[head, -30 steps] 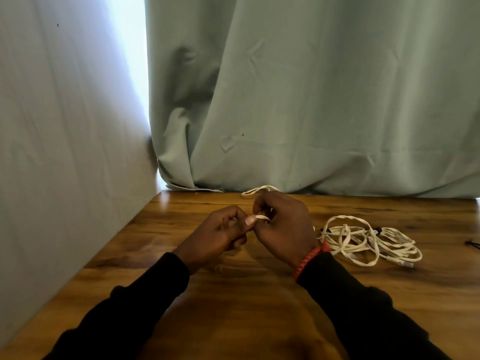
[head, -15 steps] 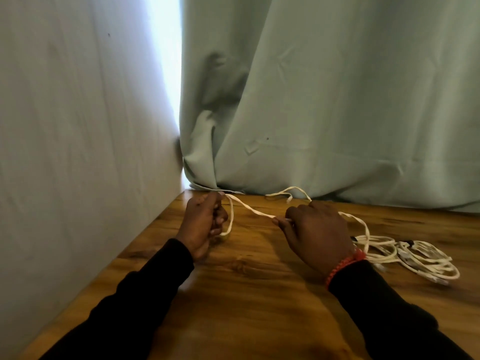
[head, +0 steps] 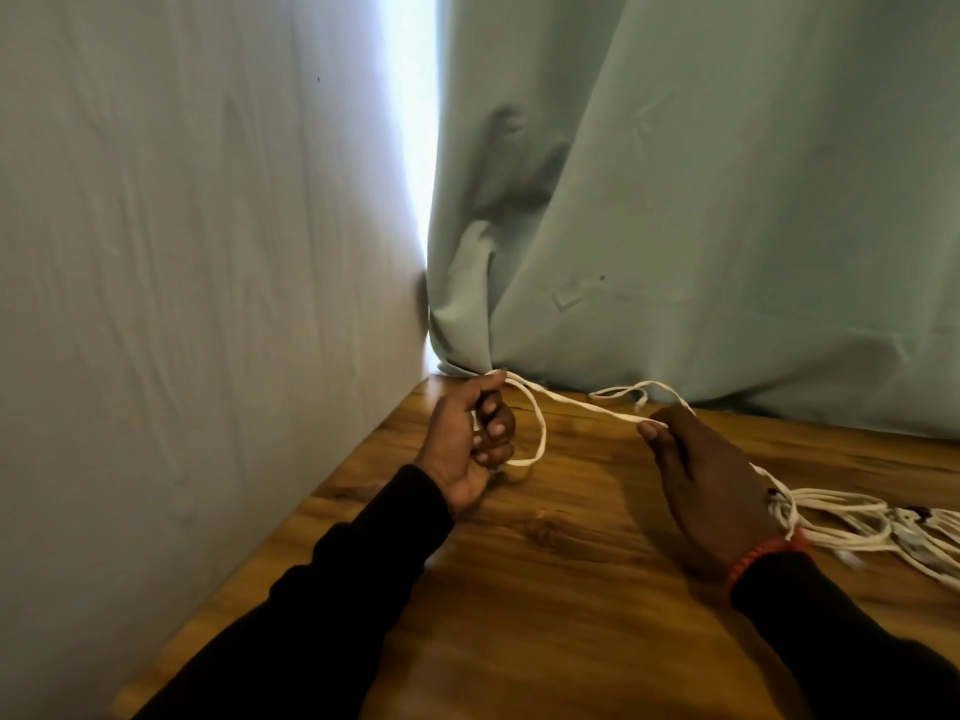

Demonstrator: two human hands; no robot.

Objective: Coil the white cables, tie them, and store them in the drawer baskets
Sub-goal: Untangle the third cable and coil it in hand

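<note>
A white cable (head: 582, 405) stretches taut between my two hands above the wooden table (head: 545, 589). My left hand (head: 470, 444) grips one end of it in a fist near the table's far left corner, and a loop hangs from that fist. My right hand (head: 701, 470) pinches the cable between thumb and fingers further right. Behind my right hand the cable's free end (head: 636, 402) curls on the table. A tangled pile of white cables (head: 872, 527) lies to the right of my right wrist. No drawer or basket is in view.
A pale wall (head: 208, 304) runs along the table's left edge. A grey-green curtain (head: 701, 200) hangs down to the table's far edge, with a bright gap of light at the corner. Bare wood lies between my arms.
My hands were pinched together on the cable a second ago; they have drawn apart, pulling a length taut. The left hand moved toward the far left corner. The view shifted left.
</note>
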